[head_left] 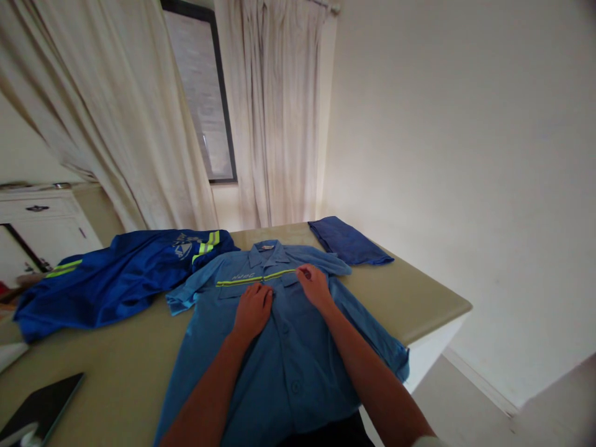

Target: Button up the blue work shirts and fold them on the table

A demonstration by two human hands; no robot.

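A light blue work shirt [288, 354] with a yellow reflective chest stripe lies spread face up on the beige table [419, 298], collar away from me. My left hand [252, 308] rests flat on the shirt's chest beside the button placket, fingers together and stretched out. My right hand [313, 284] lies on the right chest just under the stripe, fingertips curled and pinching the cloth near the placket. Both forearms reach in from the bottom edge.
A darker blue garment [116, 279] with yellow stripes is heaped at the table's left. A folded dark blue cloth [349, 242] lies at the far right corner. A dark tablet [40, 410] sits at the near left. White drawers [41, 217], curtains and a window stand behind.
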